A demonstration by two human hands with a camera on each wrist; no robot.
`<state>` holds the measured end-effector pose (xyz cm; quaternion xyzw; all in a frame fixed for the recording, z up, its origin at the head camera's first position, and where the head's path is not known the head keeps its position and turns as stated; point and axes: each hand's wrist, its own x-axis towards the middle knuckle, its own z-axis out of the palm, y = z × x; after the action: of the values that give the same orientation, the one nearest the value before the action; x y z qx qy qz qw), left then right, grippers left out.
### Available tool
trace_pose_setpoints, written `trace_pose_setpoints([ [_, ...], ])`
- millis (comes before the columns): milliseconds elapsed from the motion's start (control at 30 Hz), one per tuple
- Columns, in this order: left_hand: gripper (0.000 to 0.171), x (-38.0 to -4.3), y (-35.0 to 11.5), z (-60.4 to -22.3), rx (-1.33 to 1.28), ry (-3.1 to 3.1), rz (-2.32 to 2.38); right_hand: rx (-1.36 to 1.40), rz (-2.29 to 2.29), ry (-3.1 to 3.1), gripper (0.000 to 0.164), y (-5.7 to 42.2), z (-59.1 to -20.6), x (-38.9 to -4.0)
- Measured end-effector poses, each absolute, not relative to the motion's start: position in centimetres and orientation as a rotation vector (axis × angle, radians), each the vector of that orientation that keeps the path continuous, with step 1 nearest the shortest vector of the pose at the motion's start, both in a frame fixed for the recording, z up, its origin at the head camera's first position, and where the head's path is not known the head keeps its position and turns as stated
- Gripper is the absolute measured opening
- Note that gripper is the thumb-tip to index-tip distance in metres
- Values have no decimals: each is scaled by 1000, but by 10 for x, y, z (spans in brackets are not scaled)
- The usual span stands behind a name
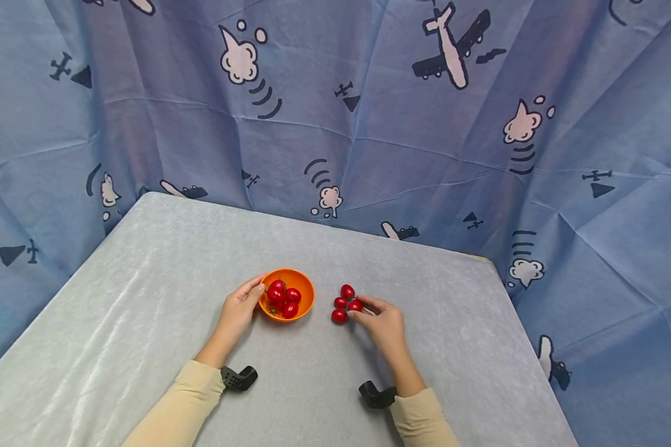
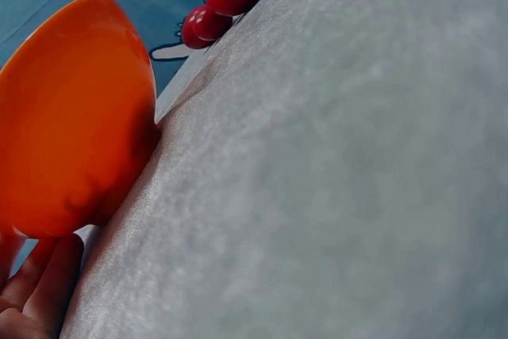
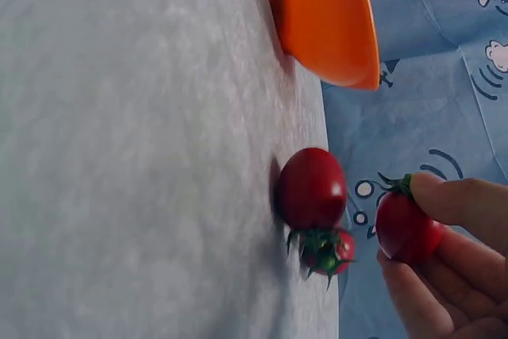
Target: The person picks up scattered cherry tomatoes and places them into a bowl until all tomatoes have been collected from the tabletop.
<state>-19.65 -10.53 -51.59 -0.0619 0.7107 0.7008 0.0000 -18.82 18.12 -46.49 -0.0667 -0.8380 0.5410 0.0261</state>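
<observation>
My left hand (image 1: 237, 313) holds the orange bowl (image 1: 308, 292) at its left side, thumb over the rim and fingers along the outside. Several red cherry tomatoes (image 1: 276, 296) with green stems lie inside it. To the right, my right hand (image 1: 388, 326) pinches one cherry tomato (image 3: 403, 226) between thumb and fingers, its green stem by the thumb. In the right wrist view this tomato is up off the table. Close beside it, three more cherry tomatoes (image 1: 339, 316) sit on the table in a small cluster.
A pale grey cloth covers the table (image 1: 190, 248). Behind and around it hangs a blue curtain (image 1: 313, 112) printed with planes and clouds. Black wrist devices (image 1: 239, 378) are worn on both wrists, below beige sleeves (image 1: 170, 406).
</observation>
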Motion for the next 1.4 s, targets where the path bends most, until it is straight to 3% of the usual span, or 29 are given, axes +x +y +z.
trace_pose_setpoints([
  [733,44,-197,-107,-516,-194,2208,2187,-172,1691,-2647,38,134,-446,-203],
  [1400,44,-197,-107,-516,-192,2210,2189,38,1897,-2568,39,103,-448,-214],
])
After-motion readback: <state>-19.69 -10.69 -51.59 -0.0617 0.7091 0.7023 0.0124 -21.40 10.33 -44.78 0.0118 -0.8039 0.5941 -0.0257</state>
